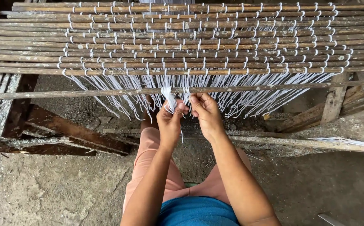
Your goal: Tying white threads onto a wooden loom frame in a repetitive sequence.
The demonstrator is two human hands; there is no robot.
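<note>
At loose stick [106, 92] below bound stick mat [190, 37]: my left hand [170, 119] pinching white string [168, 97], right hand [205, 112] fingertips pressed together on neighbouring strand; keeping tension even, knot snug against stick.

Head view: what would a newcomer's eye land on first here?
First, the mat of thin sticks bound by rows of white string, filling the top of the view with loose ends hanging off its near edge. Below its middle, the left hand and right hand meet, pinching strands beneath a single loose stick.
</note>
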